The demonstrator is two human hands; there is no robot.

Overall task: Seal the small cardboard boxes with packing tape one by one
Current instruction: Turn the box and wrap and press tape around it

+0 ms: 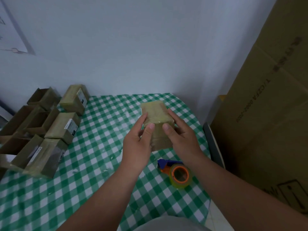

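A small cardboard box [156, 112] with glossy tape over its top stands on the green checked tablecloth [93, 164]. My left hand [140, 140] grips its left side, thumb pressing the near top edge. My right hand [181, 135] grips the right side, its thumb on the same edge. A tape dispenser [176, 172] with a blue handle, orange core and yellowish tape roll lies on the cloth just near of the box, under my right wrist.
Several small cardboard boxes [63, 125] sit along the table's left side, some closed with white labels, some open. A big cardboard carton [266, 114] stands at the right. A dark chair back [213, 144] is beside the table's right edge. A white wall is behind.
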